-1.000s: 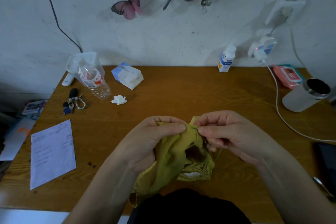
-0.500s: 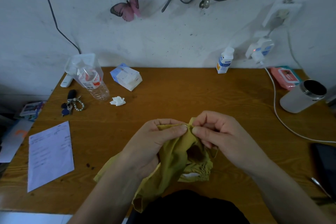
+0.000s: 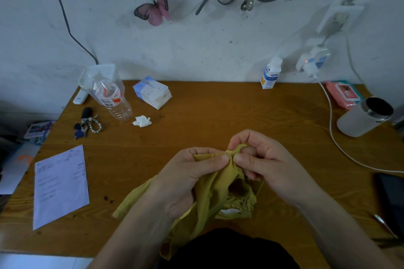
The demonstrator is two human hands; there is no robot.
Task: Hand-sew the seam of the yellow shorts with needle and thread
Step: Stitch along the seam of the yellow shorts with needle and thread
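Note:
The yellow shorts (image 3: 215,194) hang bunched between my hands above the near edge of the wooden table (image 3: 218,111), with one leg trailing down to the left. My left hand (image 3: 185,179) grips a folded edge of the fabric between thumb and fingers. My right hand (image 3: 264,164) pinches the same edge just to the right, thumb tip almost meeting my left thumb. The needle and thread are too small to make out.
A sheet of paper (image 3: 60,183) lies at the left. Keys (image 3: 86,123), a plastic bottle (image 3: 111,96), a tissue pack (image 3: 153,93) and a crumpled tissue (image 3: 142,120) sit at the back left. A white cable (image 3: 334,135), a tumbler (image 3: 365,117) and a dark phone (image 3: 391,199) occupy the right.
My right forefinger has lifted and curled above the fabric edge. A leg of the shorts has slid out to the left under my left forearm.

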